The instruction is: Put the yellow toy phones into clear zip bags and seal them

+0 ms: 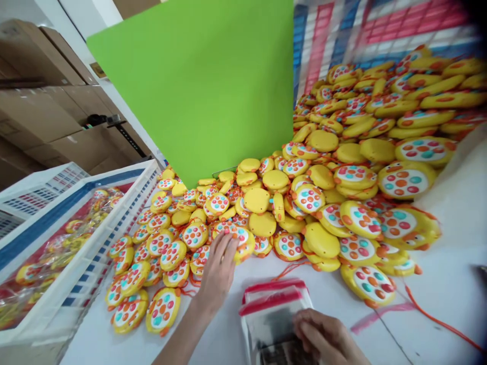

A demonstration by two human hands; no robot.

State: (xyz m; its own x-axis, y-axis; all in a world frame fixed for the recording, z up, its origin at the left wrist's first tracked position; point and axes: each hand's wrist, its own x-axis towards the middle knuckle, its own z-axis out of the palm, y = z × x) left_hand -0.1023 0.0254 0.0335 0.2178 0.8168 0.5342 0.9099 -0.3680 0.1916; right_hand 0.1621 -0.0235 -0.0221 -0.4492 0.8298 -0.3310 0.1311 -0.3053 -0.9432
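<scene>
— On the white table (449, 263), what was logged at the left hand (218, 271)?

— Item one: left hand, stretched forward, fingers spread loosely and laid flat on a yellow toy disc (239, 238) at the near edge of the heap. It rested on the disc; nothing was clasped.

— And the right hand (323, 337)?

— Item two: right hand, low in the view near the bottom edge, fingers curled downward onto a stack of clear bags (272, 317) with red zip strips. Fingertips pressed the top bag; whether any bag was pinched between them could not be told.

— Stock around them?

— Item three: pile of toys (342, 203), yellow round pieces with orange trim and red, teal and orange dots, some face up, some showing plain yellow backs. It spread from the left hand back to the green board (205, 86) and climbed highest at the right. Item four: orange cords (437, 317), trailing loose across the table at the right. Item five: white crate (87, 253) with blue stripes, left of the pile, holding toys already in clear bags. Item six: cardboard boxes (41, 101), stacked behind the crate.
</scene>
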